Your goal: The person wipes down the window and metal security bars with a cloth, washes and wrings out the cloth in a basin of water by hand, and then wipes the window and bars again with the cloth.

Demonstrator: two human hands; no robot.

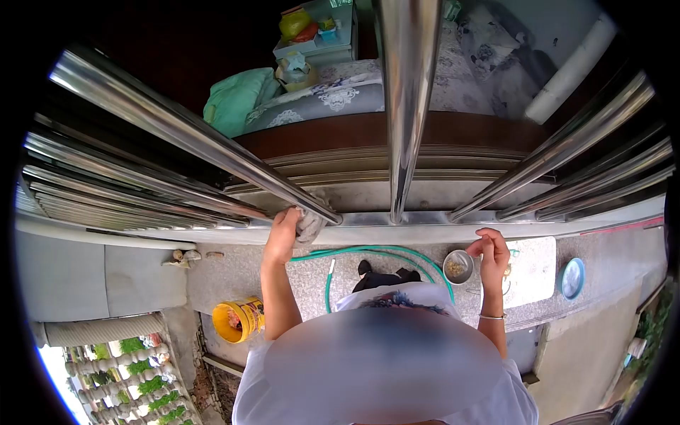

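Note:
My left hand (284,230) is closed on a grey cloth (310,225), which lies against the lower rail of the window bars, beside the foot of a metal bar (241,164). Part of the cloth is hidden behind my fingers. On the right, my right hand (490,248) hangs just below the rail (425,219), its fingers curled loosely and apart, with nothing seen in them. A round metal bowl (458,267) with small yellowish pieces inside stands on the ground beneath and left of it.
More metal bars (406,106) rise across the window. Below are a green hose (425,262), a yellow bucket (249,316), a white board (538,273) and a blue basin (571,278). Behind the bars lie a bed (333,99) and a green cloth (237,99).

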